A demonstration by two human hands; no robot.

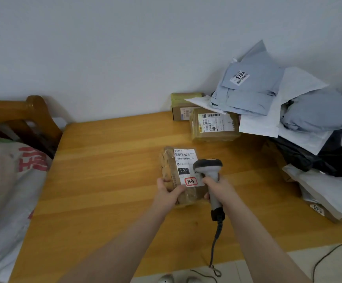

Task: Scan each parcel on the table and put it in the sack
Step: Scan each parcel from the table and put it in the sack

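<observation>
Right grip (217, 187) clenches scanner (208, 166), left grip (169, 193) grasps near end of parcel (170, 168) mid-surface (104, 180); best aim at barcode (183, 154) near label's far edge, parcel steady.

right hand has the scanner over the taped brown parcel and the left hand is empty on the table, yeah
Not quite. The left hand is not empty: it holds the near end of the taped brown parcel. The rest stands: the right hand holds the barcode scanner over that parcel's label. The head view shows this.
</observation>
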